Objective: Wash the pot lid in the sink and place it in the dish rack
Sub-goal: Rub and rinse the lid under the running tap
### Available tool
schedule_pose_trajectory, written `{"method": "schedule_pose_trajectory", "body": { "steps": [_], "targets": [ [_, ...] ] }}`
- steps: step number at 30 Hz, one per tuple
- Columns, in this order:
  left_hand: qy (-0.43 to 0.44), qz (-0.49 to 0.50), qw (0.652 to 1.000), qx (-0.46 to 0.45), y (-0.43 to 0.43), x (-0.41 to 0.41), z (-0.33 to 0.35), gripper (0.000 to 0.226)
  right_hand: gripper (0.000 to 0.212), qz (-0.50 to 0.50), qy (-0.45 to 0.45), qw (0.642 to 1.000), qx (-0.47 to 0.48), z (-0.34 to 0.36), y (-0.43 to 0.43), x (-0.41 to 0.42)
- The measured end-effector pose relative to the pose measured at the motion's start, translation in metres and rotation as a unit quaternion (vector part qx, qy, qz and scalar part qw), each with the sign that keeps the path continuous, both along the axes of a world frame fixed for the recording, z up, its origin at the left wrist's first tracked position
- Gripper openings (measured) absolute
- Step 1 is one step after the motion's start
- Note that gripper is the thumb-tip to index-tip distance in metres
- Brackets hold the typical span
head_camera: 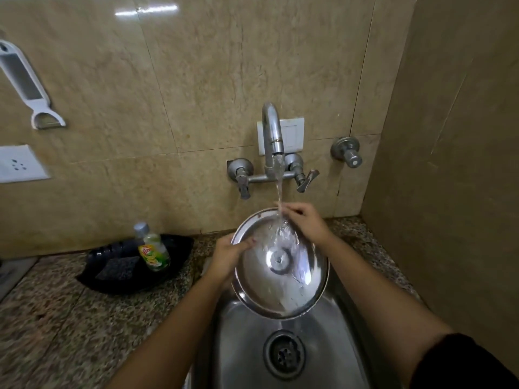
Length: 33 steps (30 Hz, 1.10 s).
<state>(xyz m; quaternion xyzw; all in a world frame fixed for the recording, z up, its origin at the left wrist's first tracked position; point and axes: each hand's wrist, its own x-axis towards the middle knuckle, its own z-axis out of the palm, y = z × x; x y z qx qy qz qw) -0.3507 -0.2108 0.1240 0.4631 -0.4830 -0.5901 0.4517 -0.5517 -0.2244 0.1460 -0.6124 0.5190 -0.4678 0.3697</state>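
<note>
Rinse step. Left hand (226,258) clamps the lid (280,262) rim, tilted over the sink (241,346); right hand (304,220), loosely curled and holding nothing, rubs the far rim under the tap (272,130) stream. Next, likely: turn lid, rinse other face; rack unseen. Count: one lid, one bottle (153,248), one sponge (118,268).
</note>
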Motion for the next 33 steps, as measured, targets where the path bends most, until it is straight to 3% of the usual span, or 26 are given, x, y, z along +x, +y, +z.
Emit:
{"method": "schedule_pose_trajectory", "body": {
  "steps": [2,7,9,12,13,15,17,20,22,24,26,28,31,33],
  "targets": [
    [0.018,0.000,0.999,0.045,-0.002,0.005,-0.001,0.012,0.022,-0.046,-0.011,0.999,-0.016,-0.002,-0.002,-0.001],
    [-0.059,-0.114,0.991,0.025,-0.012,0.001,0.011,0.014,0.024,0.081,0.221,0.968,-0.088,0.000,-0.008,0.037],
    [-0.026,-0.083,0.996,0.009,-0.008,-0.001,0.009,0.016,0.024,0.042,0.175,0.980,-0.083,-0.003,-0.009,0.031],
    [0.028,-0.017,0.999,0.040,-0.001,0.002,0.000,0.020,0.014,-0.084,0.019,0.996,-0.022,-0.010,-0.007,0.007],
    [0.032,-0.018,0.998,0.057,-0.001,0.004,0.000,0.021,0.016,-0.119,0.025,0.992,-0.028,-0.011,-0.007,0.002],
    [0.014,-0.064,0.995,0.073,-0.004,0.006,0.006,0.020,0.024,-0.106,0.120,0.985,-0.070,-0.011,-0.009,0.006],
    [-0.024,-0.115,0.992,0.036,-0.007,0.003,0.014,0.019,0.026,-0.004,0.235,0.963,-0.129,-0.006,-0.004,0.028],
    [-0.029,-0.116,0.993,-0.004,-0.008,-0.002,0.017,0.019,0.024,0.042,0.300,0.934,-0.187,0.000,0.002,0.046],
    [-0.020,-0.080,0.997,-0.006,-0.005,0.000,0.014,0.020,0.023,-0.015,0.273,0.943,-0.187,-0.006,0.002,0.037],
    [-0.001,-0.036,0.999,0.013,0.000,0.001,0.006,0.023,0.024,-0.139,0.234,0.952,-0.138,-0.022,0.004,0.023],
    [0.041,0.008,0.999,0.031,0.006,0.001,-0.003,0.023,0.026,-0.314,0.183,0.928,-0.080,-0.044,0.013,0.015],
    [0.063,0.052,0.996,0.035,0.010,0.000,-0.010,0.021,0.028,-0.421,0.169,0.891,-0.016,-0.060,0.023,0.015],
    [0.007,0.095,0.995,0.036,0.012,-0.002,-0.017,0.034,0.038,-0.430,0.287,0.856,0.011,-0.068,0.026,0.025],
    [-0.017,0.102,0.994,0.044,0.016,-0.006,-0.015,0.045,0.051,-0.364,0.343,0.865,-0.036,-0.061,0.024,0.041]
  ]
}}
